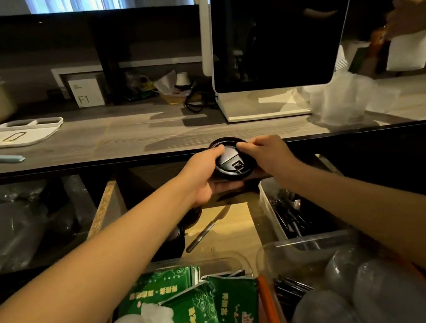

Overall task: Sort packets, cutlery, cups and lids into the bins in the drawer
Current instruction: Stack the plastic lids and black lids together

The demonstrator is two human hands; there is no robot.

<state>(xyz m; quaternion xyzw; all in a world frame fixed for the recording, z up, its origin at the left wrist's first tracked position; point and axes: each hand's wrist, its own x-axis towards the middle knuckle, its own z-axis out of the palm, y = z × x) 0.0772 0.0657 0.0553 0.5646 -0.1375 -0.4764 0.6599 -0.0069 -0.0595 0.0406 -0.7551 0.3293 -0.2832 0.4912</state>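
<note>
two bare forearms reach out from the bottom corners, uncovered as far back as the edge of the view; no cloth on them shows. the left hand (203, 175) and right hand (269, 154) are bare too, with short, plain fingernails on the visible fingers and thumbs.

Both hands raised over the open drawer (104, 212), at the front edge of the desk (122, 144): left hand (203, 179) gripping a black lid (234, 163) from below and at its left rim, right hand (268, 153) pinching the lid's upper right rim. In the drawer: green packets (200, 311) in a clear bin at lower left, clear cups (372, 289) in a bin at lower right, dark cutlery (290, 216) in a white bin behind, a knife (207, 229) loose on the wooden floor. On the desk: a dark screen (277, 23), a white tray (16, 134), clear cups (340, 99).
</note>
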